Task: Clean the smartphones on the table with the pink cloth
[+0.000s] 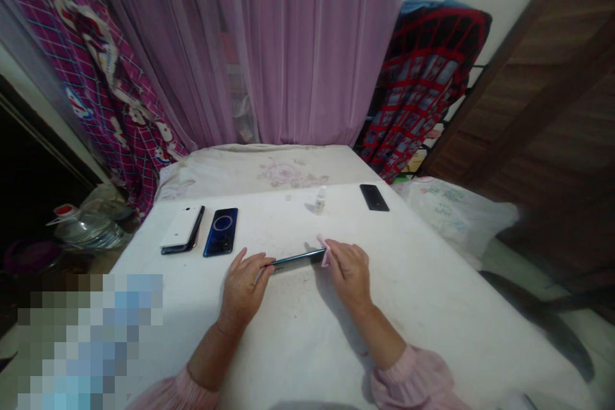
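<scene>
White-covered table (298,346) across lower middle of frame, and at centre, phone (298,259) tilted edge-on! Left hand (245,288) pinches one end, narrow grip; right hand (350,272) bunches pink cloth (325,255) at other. Danger here: fingertip hold on slick edge could slip, dropping phone. Upright bottle (319,201), just above centre, might topple if right knuckles swing up.

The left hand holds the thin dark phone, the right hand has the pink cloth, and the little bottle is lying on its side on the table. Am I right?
Not quite: the head view shows the little bottle standing upright on the table. The left hand does hold the thin dark phone, and the right hand has the pink cloth.
</scene>
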Motion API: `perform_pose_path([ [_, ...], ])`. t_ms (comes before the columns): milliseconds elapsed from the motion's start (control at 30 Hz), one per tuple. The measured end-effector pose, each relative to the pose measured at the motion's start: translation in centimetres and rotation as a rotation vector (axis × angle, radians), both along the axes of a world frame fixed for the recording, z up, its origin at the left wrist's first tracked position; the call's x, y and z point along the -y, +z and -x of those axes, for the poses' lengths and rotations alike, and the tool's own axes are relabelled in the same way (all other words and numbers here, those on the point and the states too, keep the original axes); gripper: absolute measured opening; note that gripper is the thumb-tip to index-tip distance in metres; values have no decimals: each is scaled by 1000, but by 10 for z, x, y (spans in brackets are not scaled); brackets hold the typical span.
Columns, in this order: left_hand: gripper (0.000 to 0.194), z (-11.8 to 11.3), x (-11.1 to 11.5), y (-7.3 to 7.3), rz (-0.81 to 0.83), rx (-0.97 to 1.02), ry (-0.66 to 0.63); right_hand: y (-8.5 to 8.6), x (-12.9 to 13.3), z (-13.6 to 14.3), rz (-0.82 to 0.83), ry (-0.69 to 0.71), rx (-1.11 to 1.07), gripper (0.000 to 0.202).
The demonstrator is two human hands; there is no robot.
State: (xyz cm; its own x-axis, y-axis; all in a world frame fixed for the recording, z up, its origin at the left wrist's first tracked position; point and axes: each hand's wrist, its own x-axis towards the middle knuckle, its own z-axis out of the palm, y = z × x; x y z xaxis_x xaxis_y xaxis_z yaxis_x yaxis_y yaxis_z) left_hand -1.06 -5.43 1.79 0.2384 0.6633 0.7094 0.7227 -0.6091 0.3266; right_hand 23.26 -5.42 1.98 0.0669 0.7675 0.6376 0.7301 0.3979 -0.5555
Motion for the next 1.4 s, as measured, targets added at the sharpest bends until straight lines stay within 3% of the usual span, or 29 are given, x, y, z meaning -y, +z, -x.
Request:
perform_pose_path([
  [133, 13, 1, 1, 0, -7, -18, 1, 5, 3, 14, -114, 12, 233, 25],
  [267, 12, 0, 2, 1, -13, -44, -1, 7, 4, 18, -148, 0, 309, 25],
  [433, 12, -4, 2, 2, -20, -47, -12, 3, 2, -2, -97, -108, 286, 25],
  [567, 12, -6, 2, 2, -10, -30, -8, -11, -3, -16, -3, -176, 209, 26],
  [733, 13, -8, 3, 2, 7, -13, 4, -24, -10, -19, 56, -123, 50, 32],
  [867, 12, -9, 3, 2, 5, -19, -13, -15, -7, -15, -18, -75, 7, 31],
  [1000, 13, -9, 3, 1, 31, -12, -18, -1, -1, -7, -106, -88, 169, 27],
  [1200, 15, -3, 1, -5, 118, 11, -32, 7, -3, 0, -101, -70, 316, 27],
  [1400, 15, 3, 2, -4, 58, -11, 33, 14, -2, 14, -118, -28, 358, 23],
])
